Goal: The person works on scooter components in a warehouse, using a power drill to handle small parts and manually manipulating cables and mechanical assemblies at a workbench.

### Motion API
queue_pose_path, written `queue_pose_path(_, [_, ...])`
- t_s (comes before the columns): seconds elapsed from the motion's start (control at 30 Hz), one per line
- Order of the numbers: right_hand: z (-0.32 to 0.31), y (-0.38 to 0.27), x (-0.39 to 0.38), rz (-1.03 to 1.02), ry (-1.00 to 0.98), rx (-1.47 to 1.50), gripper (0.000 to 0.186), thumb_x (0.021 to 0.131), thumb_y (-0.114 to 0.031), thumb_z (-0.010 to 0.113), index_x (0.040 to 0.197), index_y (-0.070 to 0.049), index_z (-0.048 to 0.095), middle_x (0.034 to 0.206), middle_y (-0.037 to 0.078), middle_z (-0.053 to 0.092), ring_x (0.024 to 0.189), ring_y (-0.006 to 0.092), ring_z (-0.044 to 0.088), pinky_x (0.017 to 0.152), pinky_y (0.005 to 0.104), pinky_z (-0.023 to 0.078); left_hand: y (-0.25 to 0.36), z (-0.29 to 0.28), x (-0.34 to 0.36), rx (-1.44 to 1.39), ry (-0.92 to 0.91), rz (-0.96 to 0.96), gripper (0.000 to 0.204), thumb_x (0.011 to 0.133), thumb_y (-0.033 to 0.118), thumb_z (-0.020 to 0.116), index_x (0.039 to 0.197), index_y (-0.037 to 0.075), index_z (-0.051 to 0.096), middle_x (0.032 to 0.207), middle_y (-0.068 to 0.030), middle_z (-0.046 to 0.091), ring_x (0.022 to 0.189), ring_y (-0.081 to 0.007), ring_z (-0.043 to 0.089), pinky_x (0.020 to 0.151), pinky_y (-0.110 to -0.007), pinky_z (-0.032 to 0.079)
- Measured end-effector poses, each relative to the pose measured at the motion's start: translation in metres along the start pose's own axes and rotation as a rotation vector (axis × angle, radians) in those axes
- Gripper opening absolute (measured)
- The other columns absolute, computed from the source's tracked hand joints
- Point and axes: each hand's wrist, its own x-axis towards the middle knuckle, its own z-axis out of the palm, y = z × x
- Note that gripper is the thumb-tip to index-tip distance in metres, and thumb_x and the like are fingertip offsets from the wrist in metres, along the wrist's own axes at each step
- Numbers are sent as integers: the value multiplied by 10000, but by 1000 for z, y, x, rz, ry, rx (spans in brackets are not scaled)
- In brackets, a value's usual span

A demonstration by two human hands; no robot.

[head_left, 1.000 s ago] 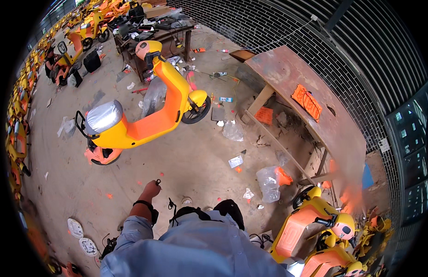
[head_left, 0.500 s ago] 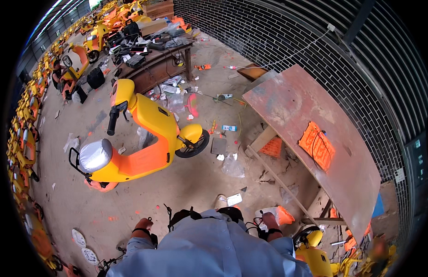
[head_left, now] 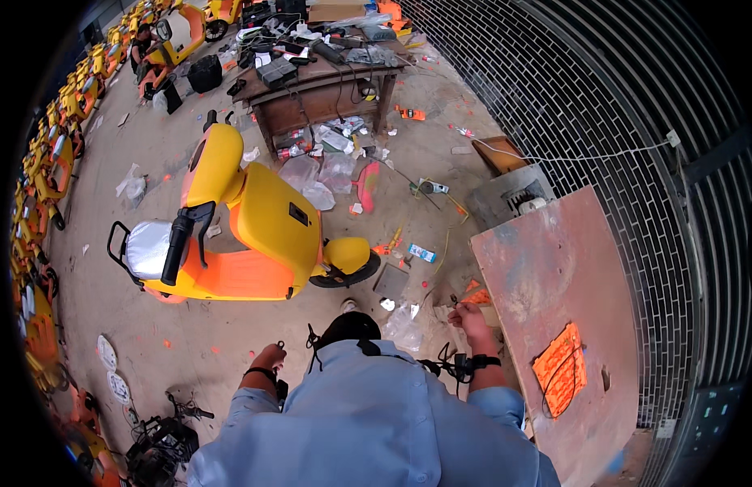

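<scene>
My right hand point(head_left: 472, 322) hovers at the edge of the rusty metal sheet point(head_left: 554, 276), fingers curled, pinching something too small for me to identify.

My left hand point(head_left: 270, 358) hangs loosely closed over the concrete floor point(head_left: 230, 333); I can't tell whether it holds anything. Ahead lies a yellow-and-orange scooter point(head_left: 246, 235) on its side, and beyond it a cluttered wooden desk point(head_left: 319, 81).

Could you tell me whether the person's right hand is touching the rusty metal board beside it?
Cannot tell. In the head view the right hand sits at the edge of the rusty metal board, but neither contact nor gap shows plainly.
</scene>
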Motion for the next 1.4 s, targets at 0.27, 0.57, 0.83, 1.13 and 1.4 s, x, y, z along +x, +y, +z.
queue_pose_path(0.27, [7, -83, 121, 267, -192, 596, 180, 992, -210, 546, 1017, -46, 618, 837, 70, 671, 733, 217, 644, 693, 332, 534, 272, -73, -59, -329, -70, 449, 236, 961, 204, 574, 964, -32, 576, 744, -113, 647, 674, -243, 682, 605, -385, 539])
queue_pose_path(0.57, [90, -191, 333, 350, -258, 404, 172, 1008, -239, 526, 982, -88, 606, 754, 34, 641, 630, 186, 616, 544, 317, 482, 364, -123, -96, -734, 272, 501, 193, 983, 179, 588, 937, 0, 535, 704, -57, 592, 578, -154, 618, 550, -290, 502])
queue_pose_path(0.83, [127, -331, 567, 435, -339, 286, 168, 1005, -249, 549, 966, -99, 612, 806, 25, 624, 762, 188, 621, 738, 333, 502, 499, -132, -59, -993, 529, 279, 139, 987, 150, 573, 925, 34, 528, 677, -44, 554, 560, -160, 583, 533, -307, 499])
queue_pose_path(1.13, [-8, -351, 709, 741, -358, 444, 176, 999, -181, 520, 859, -74, 513, 687, 7, 460, 580, 153, 459, 505, 263, 385, 750, -216, -27, -560, 458, 249, 212, 913, 213, 685, 951, 8, 647, 685, -48, 637, 572, -134, 601, 528, -299, 486])
queue_pose_path(1.4, [-97, -367, 756, 588, -49, 240, 213, 988, -235, 523, 940, -40, 595, 780, 68, 649, 643, 175, 645, 528, 304, 511, 882, -276, 0, -529, 491, 308, 207, 906, 211, 687, 987, 21, 675, 679, -6, 595, 577, -95, 555, 514, -276, 450])
